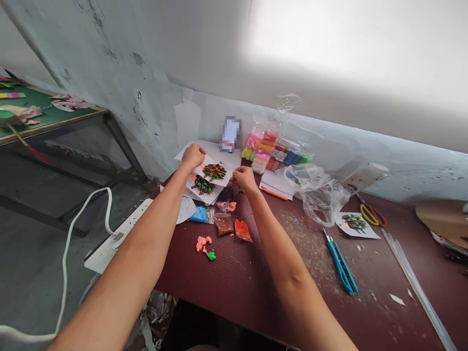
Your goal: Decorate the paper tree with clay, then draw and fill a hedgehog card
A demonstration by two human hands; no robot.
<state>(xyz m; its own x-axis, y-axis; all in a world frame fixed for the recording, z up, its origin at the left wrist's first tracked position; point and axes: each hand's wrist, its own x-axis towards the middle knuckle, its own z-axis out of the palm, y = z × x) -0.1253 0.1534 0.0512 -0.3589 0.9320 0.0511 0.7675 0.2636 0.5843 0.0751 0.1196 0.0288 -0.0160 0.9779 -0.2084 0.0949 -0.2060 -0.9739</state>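
A sheet of white paper (221, 182) bears a hedgehog shape (215, 171) made of black, green and orange clay. My left hand (193, 157) is closed at the sheet's upper left edge. At its right edge the fingers of my right hand (244, 178) are pinched together. Just below lies a second sheet with a black and green clay hedgehog (203, 185). Nearer to me are opened packets of clay: blue (199, 214), brown (224, 224) and orange (242, 229). Loose pink clay (202, 243) and a green bit (211, 255) sit on the table.
Bagged coloured clay (263, 148) and a phone (230, 132) stand by the wall. To the right are a crumpled plastic bag (318, 190), a blue utility knife (341, 263), scissors (373, 214), another hedgehog card (356, 225) and clear sticks (413, 282). A white power strip (117, 243) lies left.
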